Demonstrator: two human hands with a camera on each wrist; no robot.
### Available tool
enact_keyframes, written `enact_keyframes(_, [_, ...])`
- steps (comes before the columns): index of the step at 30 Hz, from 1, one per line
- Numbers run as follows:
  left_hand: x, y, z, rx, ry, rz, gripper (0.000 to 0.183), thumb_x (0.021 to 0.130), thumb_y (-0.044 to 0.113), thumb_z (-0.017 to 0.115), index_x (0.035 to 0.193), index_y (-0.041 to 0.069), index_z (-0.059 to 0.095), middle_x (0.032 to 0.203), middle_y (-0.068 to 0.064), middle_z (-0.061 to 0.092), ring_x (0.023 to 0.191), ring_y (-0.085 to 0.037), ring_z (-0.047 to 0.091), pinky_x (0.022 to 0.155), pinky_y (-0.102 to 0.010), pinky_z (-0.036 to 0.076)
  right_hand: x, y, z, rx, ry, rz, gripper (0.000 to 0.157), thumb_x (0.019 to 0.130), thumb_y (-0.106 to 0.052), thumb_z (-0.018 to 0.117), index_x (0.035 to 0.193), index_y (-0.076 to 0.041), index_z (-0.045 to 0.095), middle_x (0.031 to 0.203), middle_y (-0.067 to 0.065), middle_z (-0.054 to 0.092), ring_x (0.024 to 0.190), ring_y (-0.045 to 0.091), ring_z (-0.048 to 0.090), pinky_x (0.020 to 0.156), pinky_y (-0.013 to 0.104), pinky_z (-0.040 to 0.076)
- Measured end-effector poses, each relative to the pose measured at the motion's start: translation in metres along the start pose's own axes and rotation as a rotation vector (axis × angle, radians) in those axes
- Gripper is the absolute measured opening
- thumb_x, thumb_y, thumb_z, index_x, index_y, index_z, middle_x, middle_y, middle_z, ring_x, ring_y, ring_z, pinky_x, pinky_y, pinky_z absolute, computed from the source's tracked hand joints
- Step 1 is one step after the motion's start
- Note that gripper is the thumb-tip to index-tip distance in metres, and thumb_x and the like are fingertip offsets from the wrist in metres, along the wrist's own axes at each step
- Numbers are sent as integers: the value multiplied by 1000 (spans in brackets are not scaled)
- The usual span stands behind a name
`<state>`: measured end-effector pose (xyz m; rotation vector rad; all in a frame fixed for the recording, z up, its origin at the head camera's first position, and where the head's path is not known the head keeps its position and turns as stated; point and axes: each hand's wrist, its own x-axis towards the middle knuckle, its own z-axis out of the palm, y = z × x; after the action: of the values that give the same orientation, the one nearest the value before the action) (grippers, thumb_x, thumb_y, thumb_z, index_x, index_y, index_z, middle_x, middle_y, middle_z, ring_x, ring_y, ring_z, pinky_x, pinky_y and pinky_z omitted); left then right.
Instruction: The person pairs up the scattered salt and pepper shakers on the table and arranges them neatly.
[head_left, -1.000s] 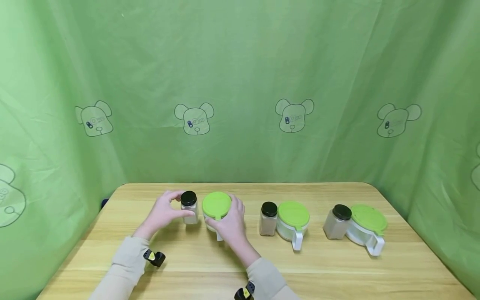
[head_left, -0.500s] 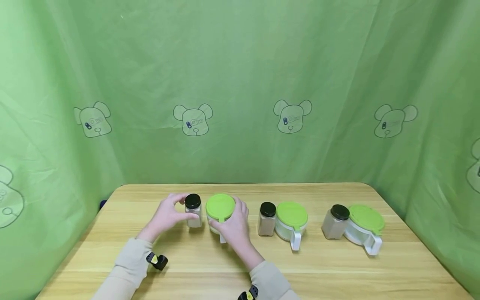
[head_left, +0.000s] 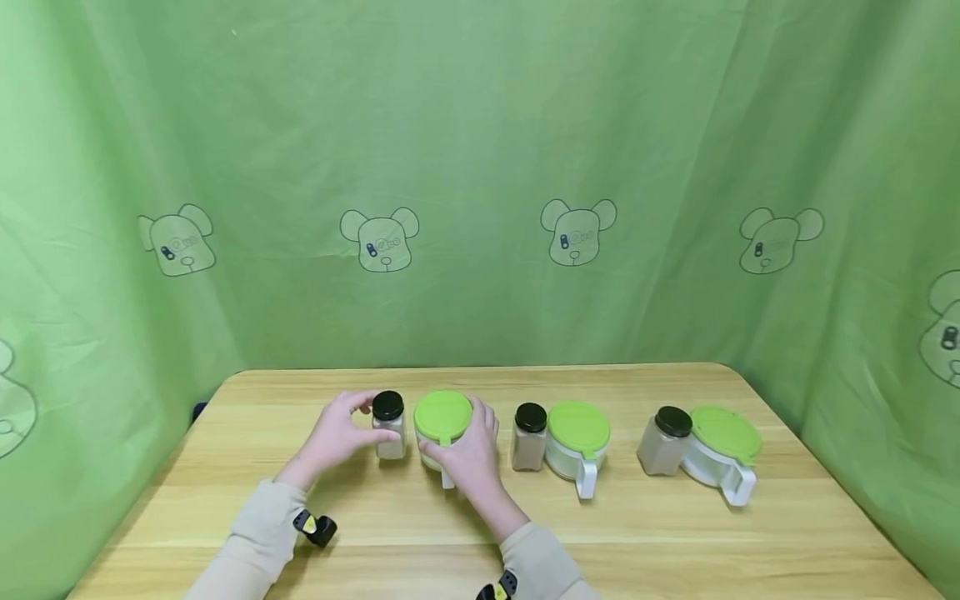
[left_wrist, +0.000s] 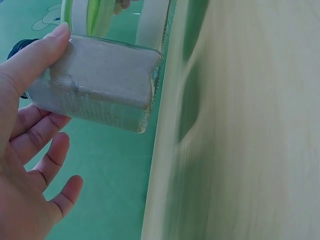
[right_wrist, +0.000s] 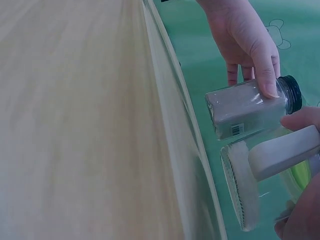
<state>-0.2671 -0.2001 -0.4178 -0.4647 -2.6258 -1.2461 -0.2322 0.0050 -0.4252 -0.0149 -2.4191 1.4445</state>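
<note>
My left hand (head_left: pixel 337 429) holds a square clear spice jar (left_wrist: pixel 100 82) with a black lid (head_left: pixel 387 405), pinched between thumb and fingers. Powder fills part of the jar. My right hand (head_left: pixel 474 442) grips a round clear seasoning pot with a green lid (head_left: pixel 443 415) and a white handle (right_wrist: pixel 285 150). The pot stands just right of the spice jar, with a narrow gap between them. Both containers are upright over the table's back left half. Whether their bases touch the wood I cannot tell.
Farther right, a black-lidded spice jar (head_left: pixel 529 442) stands against a green-lidded pot (head_left: pixel 577 429). Another such pair, a spice jar (head_left: pixel 663 450) and a pot (head_left: pixel 723 437), stands near the right side. A green curtain (head_left: pixel 480 183) hangs behind the wooden table (head_left: pixel 405 542).
Both hands have shifted slightly right and nearer, with the spice jar and the green-lidded pot in them. The other two pairs keep their places on the table; the head view has turned a little.
</note>
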Motion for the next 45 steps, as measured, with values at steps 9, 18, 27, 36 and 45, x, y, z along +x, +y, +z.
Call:
enact_keyframes(9, [-1, 0, 5, 39, -6, 18, 66, 54, 55, 75, 110, 22, 61, 91, 6, 59, 88, -18, 49, 78, -40, 42, -1, 2, 0, -18, -12, 24, 94, 50, -28, 83, 130, -12, 36, 126, 10, 40, 114, 24, 37, 91, 51, 39])
enact_keyframes(18, [0, -1, 7, 51, -26, 21, 66, 55, 55, 75, 111, 23, 61, 88, 7, 59, 86, -15, 48, 76, -36, 41, 0, 3, 1, -45, -22, 37, 95, 49, -28, 82, 130, -11, 36, 127, 11, 40, 114, 25, 37, 91, 51, 39])
enact_keyframes(27, [0, -1, 9, 51, -33, 16, 65, 54, 55, 76, 108, 22, 62, 87, 8, 60, 84, -13, 48, 77, -39, 42, 2, 5, 3, -70, -30, 50, 96, 49, -28, 83, 130, -9, 36, 127, 12, 40, 116, 27, 37, 93, 51, 38])
enact_keyframes(36, [-1, 0, 10, 52, -57, -10, 65, 53, 55, 76, 107, 20, 62, 86, 5, 59, 86, -20, 51, 75, -34, 42, 1, 7, 4, -73, -36, 63, 97, 49, -27, 83, 131, -8, 35, 127, 14, 40, 116, 28, 37, 93, 52, 37])
enact_keyframes(45, [0, -1, 11, 41, -73, -5, 66, 54, 54, 76, 109, 21, 61, 88, 6, 60, 86, -17, 51, 79, -41, 43, 1, 6, 4, -87, -47, 61, 97, 50, -30, 83, 131, -8, 34, 128, 14, 40, 116, 29, 37, 93, 53, 37])
